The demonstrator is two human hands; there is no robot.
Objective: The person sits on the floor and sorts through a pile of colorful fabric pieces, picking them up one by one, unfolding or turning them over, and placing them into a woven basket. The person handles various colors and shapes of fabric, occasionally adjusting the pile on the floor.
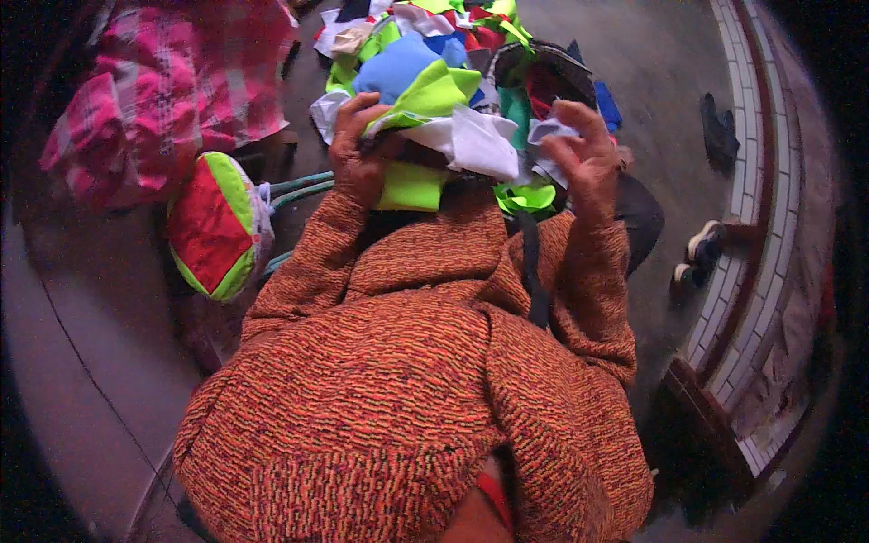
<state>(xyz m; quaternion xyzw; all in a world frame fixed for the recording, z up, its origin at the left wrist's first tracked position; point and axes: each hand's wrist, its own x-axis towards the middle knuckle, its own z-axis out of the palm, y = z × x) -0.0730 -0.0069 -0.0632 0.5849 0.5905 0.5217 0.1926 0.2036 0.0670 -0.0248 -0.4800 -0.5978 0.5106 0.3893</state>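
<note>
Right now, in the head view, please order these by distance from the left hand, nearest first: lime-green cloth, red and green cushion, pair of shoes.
1. Lime-green cloth: gripped in the left hand.
2. Red and green cushion: lower left, on the floor.
3. Pair of shoes: far right, by the tiled step.

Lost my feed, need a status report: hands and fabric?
Left hand gripping lime-green and white cloth scraps. Right hand pinching small white fabric piece. Red-and-green stitched cushion lies left, apart.

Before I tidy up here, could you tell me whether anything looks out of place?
Mostly the fabric scraps: they lie in a loose, jumbled heap spreading over the floor ahead of both hands. A pair of shoes also sits by the tiled step.
</note>
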